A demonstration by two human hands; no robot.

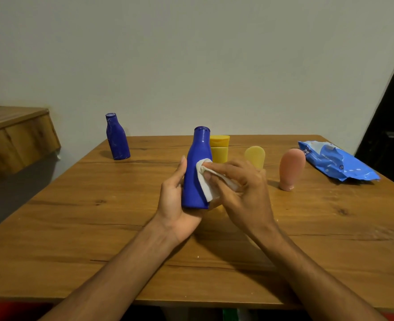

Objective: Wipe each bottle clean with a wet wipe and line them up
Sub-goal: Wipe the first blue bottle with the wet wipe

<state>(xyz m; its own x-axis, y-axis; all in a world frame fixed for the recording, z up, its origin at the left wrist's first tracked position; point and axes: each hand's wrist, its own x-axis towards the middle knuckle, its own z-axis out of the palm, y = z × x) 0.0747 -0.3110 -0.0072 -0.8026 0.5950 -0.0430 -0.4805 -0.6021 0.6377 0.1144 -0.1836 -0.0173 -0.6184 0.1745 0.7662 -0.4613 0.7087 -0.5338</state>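
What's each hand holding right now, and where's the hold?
Left hand grips the blue bottle around its lower body. Right hand pinches the white wipe against the bottle's side.

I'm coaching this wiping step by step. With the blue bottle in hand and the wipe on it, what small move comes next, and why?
Probably slide the wipe down the bottle's side. The left hand holds the blue bottle upright above the table, and the right hand presses the wipe only against its right side, so most of the surface looks untouched.
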